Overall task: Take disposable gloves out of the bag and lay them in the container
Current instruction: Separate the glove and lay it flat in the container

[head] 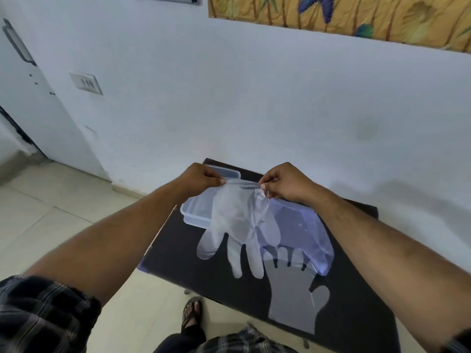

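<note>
A clear disposable glove (237,225) hangs with its fingers down, stretched by its cuff between my two hands above the dark table. My left hand (201,178) pinches the cuff's left corner and my right hand (285,183) pinches the right corner. Behind and below the glove stands a clear plastic container (192,215), partly hidden by it. A clear plastic bag (305,233) lies on the table to the right of the container. Another glove (295,299) lies flat on the table near the front edge, fingers pointing away from me.
The dark table (193,271) stands against a white wall. A clear lid (229,173) rests behind the container. My sandalled foot (192,314) is on the tiled floor by the table's front left edge. A door is at the far left.
</note>
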